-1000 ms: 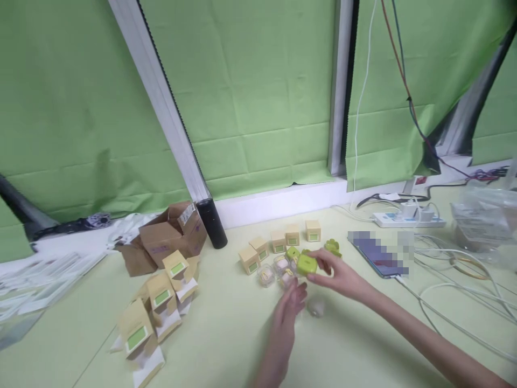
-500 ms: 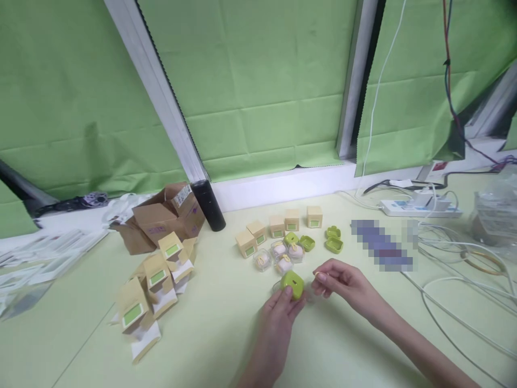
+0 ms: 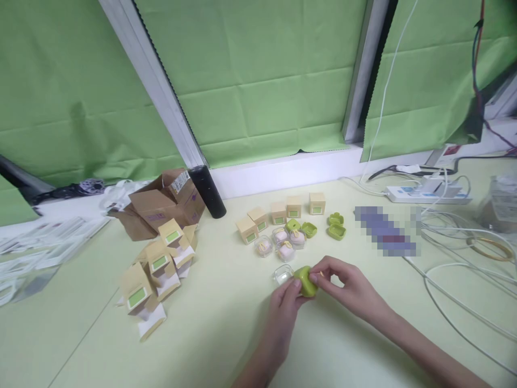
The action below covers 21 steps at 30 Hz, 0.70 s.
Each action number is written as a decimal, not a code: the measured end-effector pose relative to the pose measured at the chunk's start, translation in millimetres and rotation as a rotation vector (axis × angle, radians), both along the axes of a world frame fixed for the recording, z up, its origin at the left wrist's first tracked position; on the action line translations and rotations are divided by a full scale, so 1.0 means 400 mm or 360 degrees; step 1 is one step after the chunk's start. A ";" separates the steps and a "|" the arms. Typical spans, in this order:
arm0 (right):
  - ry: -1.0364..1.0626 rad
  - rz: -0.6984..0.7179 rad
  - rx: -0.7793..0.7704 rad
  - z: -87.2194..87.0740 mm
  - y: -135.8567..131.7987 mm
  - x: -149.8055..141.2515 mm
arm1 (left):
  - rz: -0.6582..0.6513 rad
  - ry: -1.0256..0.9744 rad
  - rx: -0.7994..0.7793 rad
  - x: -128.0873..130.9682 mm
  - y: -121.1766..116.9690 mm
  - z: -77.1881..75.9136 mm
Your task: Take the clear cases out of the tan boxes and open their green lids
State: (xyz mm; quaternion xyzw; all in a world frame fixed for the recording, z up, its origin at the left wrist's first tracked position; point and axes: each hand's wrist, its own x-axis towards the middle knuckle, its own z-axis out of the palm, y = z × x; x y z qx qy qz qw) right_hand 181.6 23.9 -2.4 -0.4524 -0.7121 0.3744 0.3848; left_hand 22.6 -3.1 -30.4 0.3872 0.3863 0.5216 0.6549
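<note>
Right now I've got the green cover (image 3: pixel 305 283) between both hands over the table (image 3: pixel 210 323): left hand (image 3: pixel 285 304) gripping its left side, right hand (image 3: pixel 343 283) at its right, pinching a tiny yellowish piece (image 3: pixel 322 274). Neither hand's nearer. It's tilted, glossy, squarish, round-cornered, no clear long axis; the clear case (image 3: pixel 283 275) sits just to its left.
</note>
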 end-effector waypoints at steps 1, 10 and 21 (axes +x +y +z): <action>-0.0007 -0.0015 0.0021 0.000 -0.002 -0.001 | 0.0005 -0.0056 0.0000 0.001 -0.001 0.003; -0.0044 0.0277 0.0306 -0.008 0.005 0.020 | -0.0076 -0.0207 -0.0036 -0.009 -0.003 0.020; -0.0028 0.0242 0.0249 0.002 0.005 0.032 | -0.0323 -0.0334 -0.0137 -0.025 0.001 0.036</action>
